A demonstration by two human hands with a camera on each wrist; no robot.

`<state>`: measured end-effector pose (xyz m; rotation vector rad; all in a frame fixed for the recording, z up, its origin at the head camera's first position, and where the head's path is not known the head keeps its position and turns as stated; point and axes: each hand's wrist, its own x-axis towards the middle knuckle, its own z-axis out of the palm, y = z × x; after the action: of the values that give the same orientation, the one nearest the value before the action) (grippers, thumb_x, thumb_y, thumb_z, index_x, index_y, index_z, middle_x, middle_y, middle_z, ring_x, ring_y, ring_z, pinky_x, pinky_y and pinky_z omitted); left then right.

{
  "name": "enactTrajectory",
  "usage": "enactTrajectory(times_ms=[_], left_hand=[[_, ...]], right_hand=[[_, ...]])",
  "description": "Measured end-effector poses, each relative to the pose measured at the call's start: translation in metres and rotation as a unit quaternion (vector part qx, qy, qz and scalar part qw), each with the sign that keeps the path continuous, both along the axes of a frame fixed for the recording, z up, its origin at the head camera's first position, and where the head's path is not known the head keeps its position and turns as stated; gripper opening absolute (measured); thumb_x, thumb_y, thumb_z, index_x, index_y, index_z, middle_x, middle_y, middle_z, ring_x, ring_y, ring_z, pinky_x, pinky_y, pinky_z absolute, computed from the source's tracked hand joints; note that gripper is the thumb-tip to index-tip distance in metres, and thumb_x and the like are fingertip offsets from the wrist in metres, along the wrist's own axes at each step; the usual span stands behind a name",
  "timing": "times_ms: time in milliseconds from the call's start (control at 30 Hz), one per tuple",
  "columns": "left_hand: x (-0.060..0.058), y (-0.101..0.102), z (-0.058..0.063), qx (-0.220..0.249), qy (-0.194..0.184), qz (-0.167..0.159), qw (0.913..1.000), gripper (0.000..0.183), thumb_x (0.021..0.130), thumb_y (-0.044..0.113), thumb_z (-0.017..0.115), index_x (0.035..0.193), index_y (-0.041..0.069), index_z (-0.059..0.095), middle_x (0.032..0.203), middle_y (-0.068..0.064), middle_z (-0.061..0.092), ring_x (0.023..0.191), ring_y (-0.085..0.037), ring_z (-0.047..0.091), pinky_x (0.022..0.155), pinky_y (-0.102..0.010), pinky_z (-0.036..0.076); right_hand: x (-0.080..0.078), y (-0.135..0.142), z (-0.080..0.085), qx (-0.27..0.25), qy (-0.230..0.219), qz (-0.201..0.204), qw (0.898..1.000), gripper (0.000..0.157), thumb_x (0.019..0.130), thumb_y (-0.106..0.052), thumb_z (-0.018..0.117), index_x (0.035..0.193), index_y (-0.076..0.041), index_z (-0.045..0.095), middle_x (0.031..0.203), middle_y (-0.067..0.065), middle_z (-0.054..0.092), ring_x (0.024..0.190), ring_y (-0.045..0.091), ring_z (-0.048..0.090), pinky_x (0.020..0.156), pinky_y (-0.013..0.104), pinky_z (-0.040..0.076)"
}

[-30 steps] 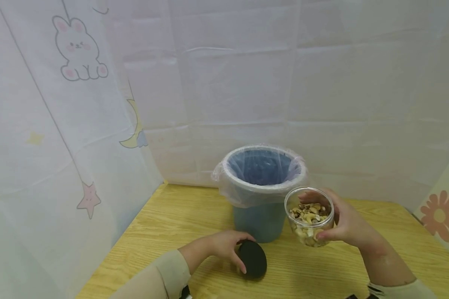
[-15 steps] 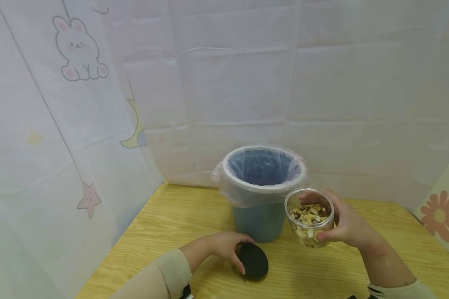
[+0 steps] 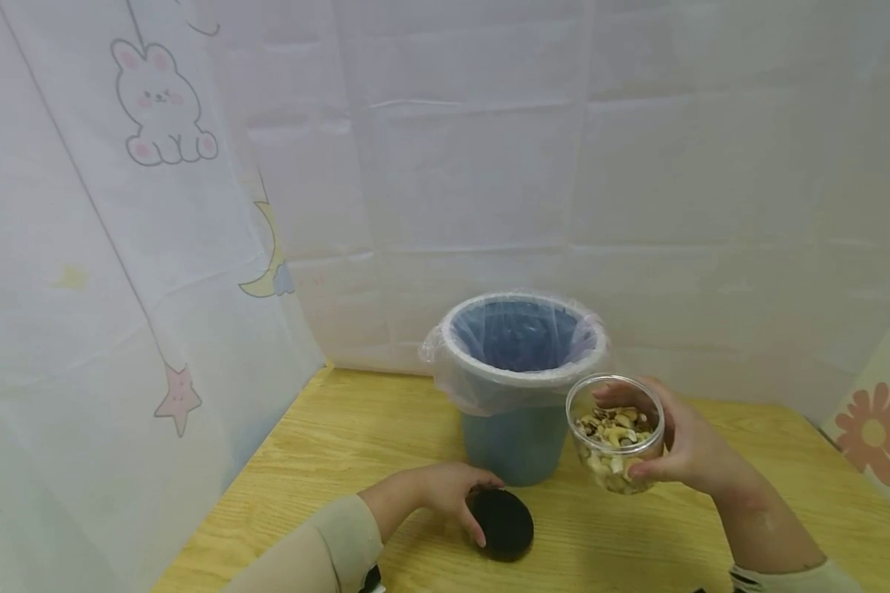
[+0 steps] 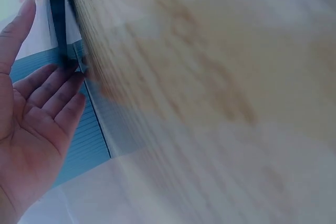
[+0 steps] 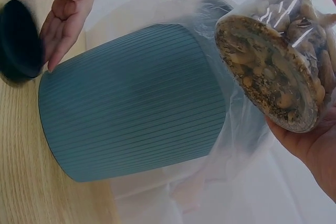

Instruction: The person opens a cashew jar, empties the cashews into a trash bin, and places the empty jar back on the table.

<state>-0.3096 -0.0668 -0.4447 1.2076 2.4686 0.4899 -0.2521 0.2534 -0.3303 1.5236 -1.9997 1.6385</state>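
My left hand is low over the table beside a round black lid. In the left wrist view its fingers are spread and relaxed, the fingertips at the lid's edge and the thumb standing away from it. The lid lies nearly flat, close to the wood. My right hand grips a clear jar from its right side, thumb in front and fingers behind. Mixed nuts fill its lower part, and its mouth is uncovered. The jar is raised, slightly tilted, at the right front of the blue bin.
A clear plastic bag lines the bin, folded over its white rim. The bin stands on the yellow wooden table. A white curtain with cartoon prints hangs behind and to the left.
The black lid has tipped from a steeper slant to nearly flat beside my left hand. My right hand and the jar stay almost in place.
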Motion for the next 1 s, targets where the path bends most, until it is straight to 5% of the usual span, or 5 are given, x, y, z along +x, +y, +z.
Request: enactTrajectory(times_ms=[1000], left_hand=[[0.0006,-0.0022,0.0082,0.004,-0.038,-0.001,0.9993,0.073,0.074,0.038,0.074,0.136,0.016,0.043,0.130,0.007,0.050,0.119,-0.005,0.045,0.098,-0.022,0.037]], right_hand=[[-0.0015,0.0015,-0.0054,-0.005,0.007,-0.008,1.000,0.084,0.055,0.015,0.073,0.129,0.016,0.032,0.126,0.022,0.046,0.117,0.024,0.047,0.089,0.024,0.045]])
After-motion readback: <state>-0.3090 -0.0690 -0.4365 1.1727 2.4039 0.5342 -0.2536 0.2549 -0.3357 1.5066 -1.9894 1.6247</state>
